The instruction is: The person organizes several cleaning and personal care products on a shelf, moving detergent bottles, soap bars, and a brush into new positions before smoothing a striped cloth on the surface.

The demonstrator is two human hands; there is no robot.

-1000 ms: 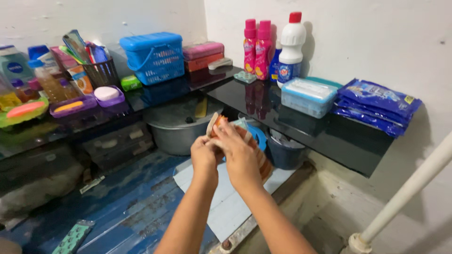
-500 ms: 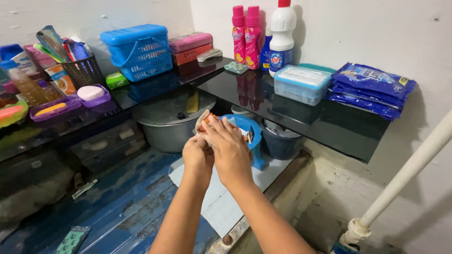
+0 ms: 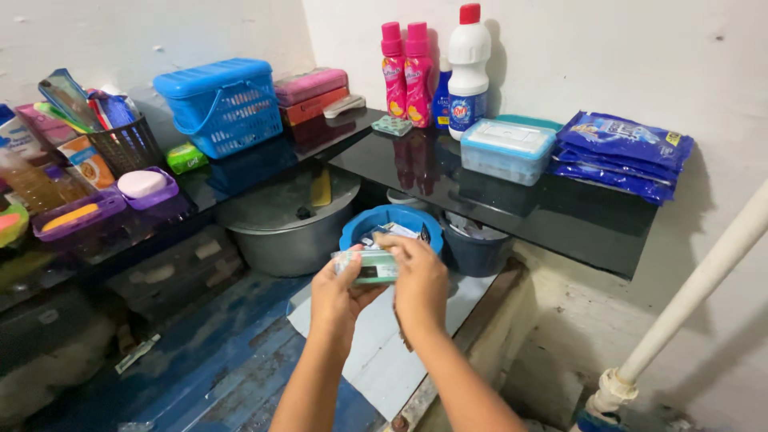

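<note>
Now, seen from the head camera, both hands meet over a blue bowl (image 3: 390, 218) below the black worktop (image 3: 496, 200). Left hand (image 3: 340, 292) is closed on the left end of a pale green packet (image 3: 366, 266); right hand (image 3: 422, 284) grips its right end, fingers curled over the top. Bottles (image 3: 416, 76), a clear box (image 3: 508, 148) and blue bags (image 3: 620, 156) sit on the worktop.

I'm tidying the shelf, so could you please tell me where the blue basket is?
In the head view, the blue basket sits on the black shelf at upper left, against the wall, between the dark mesh holder and the stacked pink and orange cases.
</note>
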